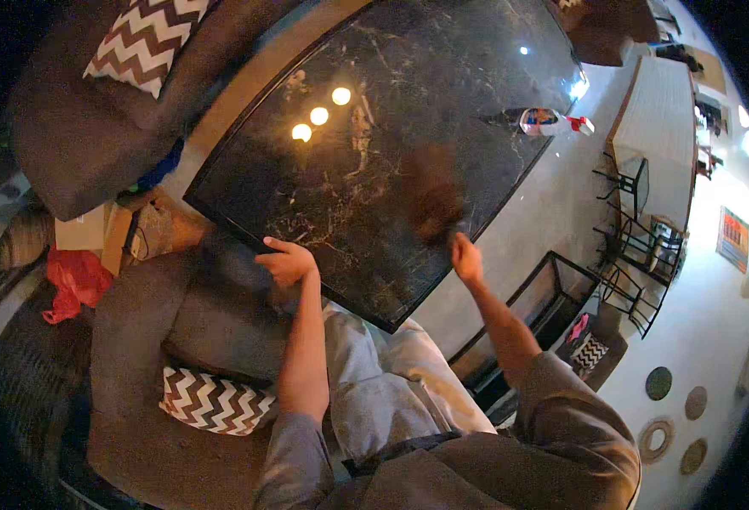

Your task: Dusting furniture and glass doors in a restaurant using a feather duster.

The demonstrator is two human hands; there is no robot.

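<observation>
A dark marble-patterned table (pixel 247 161) with a black rim stretches out in front of me. My right hand (pixel 466 257) is closed by the table's right edge. From it a brown thing (pixel 436 200), smeared by motion, reaches over the tabletop; it looks like a duster, but its shape is too blurred to be sure. Beside the near left edge is my left hand (pixel 289 262), its thumb and fingers apart, with nothing in it. Whether it touches the rim I cannot tell. A clear spray bottle (pixel 541 121) with a red and white trigger head stands near the right edge.
A brown sofa (pixel 136 340) with a zigzag cushion (pixel 217 401) is at my left, near a red plastic bag (pixel 77 283). Another zigzag cushion (pixel 147 47) lies far left. To the right are a black-framed glass table (pixel 553 293), a pale counter (pixel 655 136) and black chairs (pixel 634 183).
</observation>
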